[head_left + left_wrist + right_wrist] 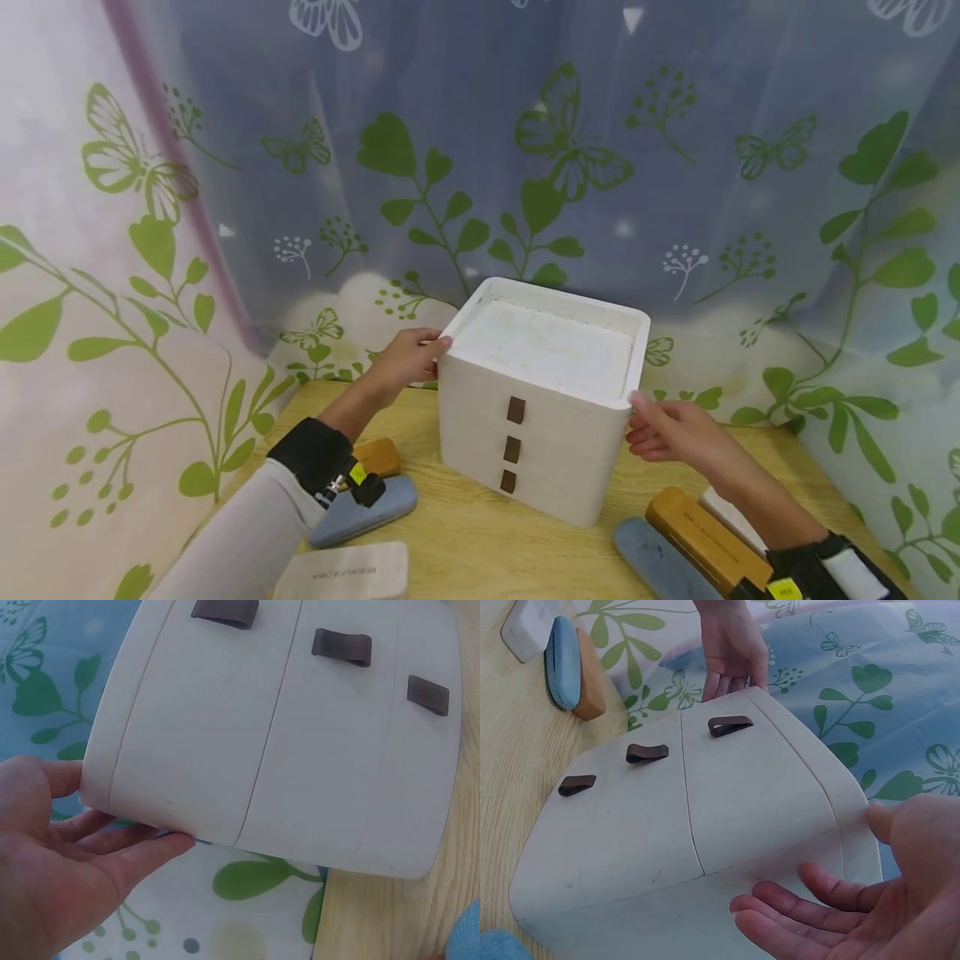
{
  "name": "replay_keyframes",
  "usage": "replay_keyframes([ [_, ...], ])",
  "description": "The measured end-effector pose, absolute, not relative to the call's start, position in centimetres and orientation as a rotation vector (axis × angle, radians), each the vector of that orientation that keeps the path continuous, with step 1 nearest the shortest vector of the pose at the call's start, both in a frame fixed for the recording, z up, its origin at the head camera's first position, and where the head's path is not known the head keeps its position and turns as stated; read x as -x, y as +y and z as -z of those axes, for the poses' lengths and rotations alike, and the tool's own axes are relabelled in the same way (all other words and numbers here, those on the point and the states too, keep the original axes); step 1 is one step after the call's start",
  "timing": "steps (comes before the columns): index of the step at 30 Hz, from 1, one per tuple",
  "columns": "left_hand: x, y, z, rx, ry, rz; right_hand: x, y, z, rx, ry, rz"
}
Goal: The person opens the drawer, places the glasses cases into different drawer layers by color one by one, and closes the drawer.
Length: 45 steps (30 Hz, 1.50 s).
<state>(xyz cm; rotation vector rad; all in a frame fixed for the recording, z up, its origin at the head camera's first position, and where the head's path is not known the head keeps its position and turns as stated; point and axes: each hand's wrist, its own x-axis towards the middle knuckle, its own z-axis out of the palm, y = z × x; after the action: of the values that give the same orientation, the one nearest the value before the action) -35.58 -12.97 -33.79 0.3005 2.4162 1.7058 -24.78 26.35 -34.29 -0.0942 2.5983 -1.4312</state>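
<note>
A white box with three drawers (558,454) stands on the wooden table, its front turned towards me. Each drawer has a brown loop pull (342,646), and the top is a shallow tray with a raised rim (570,293). At the box's upper left corner is my left hand (408,358), thumb on the rim and fairly straight fingers along the side wall. My right hand (671,429) is at the opposite corner. In the right wrist view its thumb meets the top edge while its loosely bent fingers (780,900) spread beside the side wall.
Left of the box lie an orange case (378,457), a blue case (367,510) and a white case (345,571) with print. On the right are another blue case (660,558), an orange case (705,537) and a white one (731,517). A patterned curtain (450,75) hangs close behind.
</note>
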Motion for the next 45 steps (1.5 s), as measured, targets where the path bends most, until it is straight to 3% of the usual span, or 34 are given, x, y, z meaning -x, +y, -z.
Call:
replay_keyframes([
  [45,34.5,-13.0,34.5,-0.146,2.385,-1.870,27.5,26.2,35.0,0.289,2.481,1.630],
])
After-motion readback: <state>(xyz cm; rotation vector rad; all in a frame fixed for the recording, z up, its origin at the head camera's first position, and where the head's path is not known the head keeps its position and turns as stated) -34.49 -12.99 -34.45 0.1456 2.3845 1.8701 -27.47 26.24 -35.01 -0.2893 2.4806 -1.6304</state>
